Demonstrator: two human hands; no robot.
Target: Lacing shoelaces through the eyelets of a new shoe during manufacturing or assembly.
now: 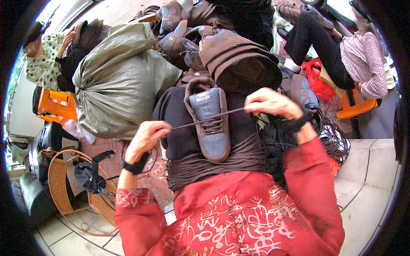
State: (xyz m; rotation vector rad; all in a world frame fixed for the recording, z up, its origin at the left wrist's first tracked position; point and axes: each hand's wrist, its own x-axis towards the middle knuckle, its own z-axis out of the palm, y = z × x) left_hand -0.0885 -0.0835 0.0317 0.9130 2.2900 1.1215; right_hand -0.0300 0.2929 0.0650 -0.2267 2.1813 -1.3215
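Note:
A brown shoe upper (226,132) with blue-grey mesh at the toe and tongue rests on my lap, toe toward me. Its lower eyelets are laced. A dark brown shoelace (183,125) stretches taut out to both sides of it. At the left, my left hand (149,134) is closed on one end of that lace. My right hand (272,103), slightly higher and farther right, pinches the other end. Across my lap, nearer my body, lies a thick bundle of brown laces (213,168).
Just beyond my knees sits a stack of nested brown uppers (239,55), with more uppers behind. A bulging grey-green sack (124,81) stands left, near a wicker chair (62,187). Black cords (335,143) lie tangled at right. Two people sit at the far left and right.

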